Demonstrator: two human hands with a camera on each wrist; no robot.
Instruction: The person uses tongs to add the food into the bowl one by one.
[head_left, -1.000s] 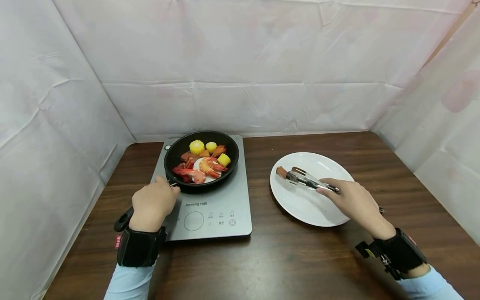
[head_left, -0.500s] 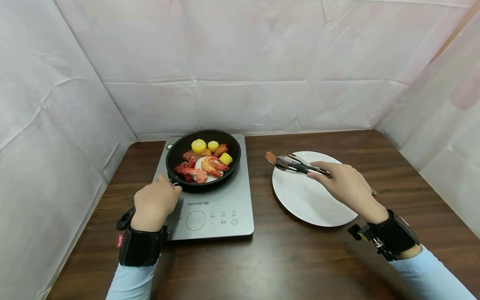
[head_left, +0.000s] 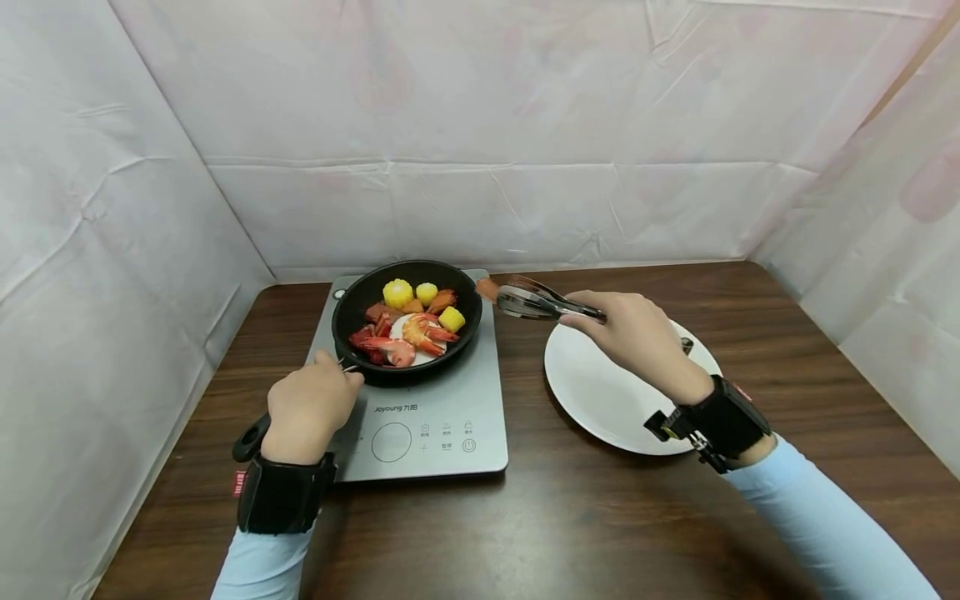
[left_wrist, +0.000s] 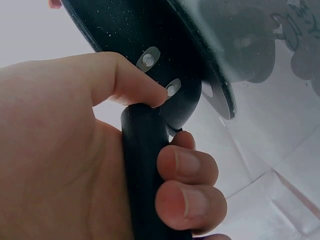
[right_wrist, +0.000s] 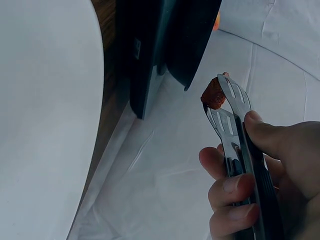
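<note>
My left hand (head_left: 313, 408) grips the black handle (left_wrist: 145, 170) of a frying pan (head_left: 340, 329), fingers curled round it and the thumb near the rivets. Shrimp (head_left: 426, 332), yellow corn pieces (head_left: 397, 292), brown-red meat chunks and a white round piece lie in the pan. My right hand (head_left: 637, 342) holds metal tongs (head_left: 528, 300) whose slotted tips pinch a brown chunk of food (right_wrist: 214, 95). In the head view that chunk is right by the pan's right rim, above the cooktop's edge.
Under the pan is a grey induction cooktop (head_left: 450, 417) with a touch panel. A white plate (head_left: 592, 392) stands on the brown wooden table (head_left: 540, 533), partly below my right forearm. White sheeting (head_left: 480, 125) encloses the back and sides.
My right hand has carried the tongs and the brown chunk from over the plate leftward to the pan's right rim. The left hand keeps its grip on the pan handle.
</note>
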